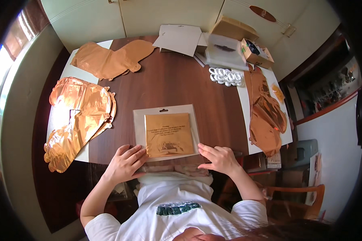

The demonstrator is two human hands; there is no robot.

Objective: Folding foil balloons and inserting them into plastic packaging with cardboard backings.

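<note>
A flat clear package with a white backing card (139,124) lies on the table right in front of me, its hang hole at the far edge. On the card sits a square, folded gold packet (169,134) with dark print. My left hand (125,164) rests at the package's near left corner, fingers stretched and the thumb apart below the table edge. At the near right corner, the fingertips of my right hand (220,159) touch the package edge, with the thumb spread away from the fingers. Neither hand is closed around anything.
Copper foil balloons lie flat at left (82,112), far left (112,60) and right (265,116). White rings (226,76), white cards (180,39), clear sleeves (225,52) and a small open box (256,54) sit toward the back. A wooden chair (295,197) stands at lower right.
</note>
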